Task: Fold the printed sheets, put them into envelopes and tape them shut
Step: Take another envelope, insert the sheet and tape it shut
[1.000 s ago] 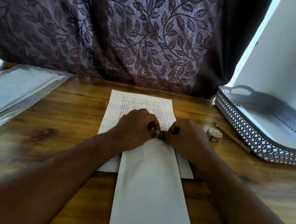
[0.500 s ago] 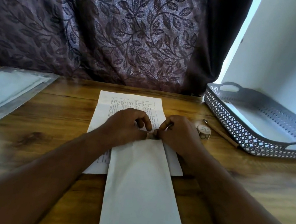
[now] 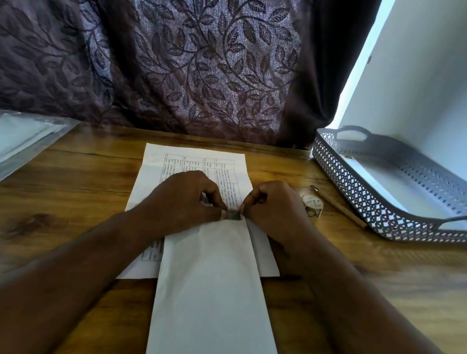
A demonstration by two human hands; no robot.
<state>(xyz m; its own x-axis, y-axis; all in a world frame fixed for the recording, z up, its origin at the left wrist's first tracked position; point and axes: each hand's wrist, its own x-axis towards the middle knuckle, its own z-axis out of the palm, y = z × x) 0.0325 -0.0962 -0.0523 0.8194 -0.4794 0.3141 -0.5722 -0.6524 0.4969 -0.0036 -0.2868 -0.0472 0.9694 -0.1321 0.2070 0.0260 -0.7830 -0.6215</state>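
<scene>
Fingers point(image 3: 223, 205) of both hands pinch tape point(image 3: 232, 215) at the envelope's point(image 3: 213, 296) far end — long axis pointing away.

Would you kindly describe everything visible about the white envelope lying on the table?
The white envelope is a long, narrow, plain paper piece lying flat on the wooden table, running from the bottom edge of the picture away from the person. Its far end overlaps the printed sheet. There the left hand and right hand press a small dark patterned piece of tape onto it.
</scene>
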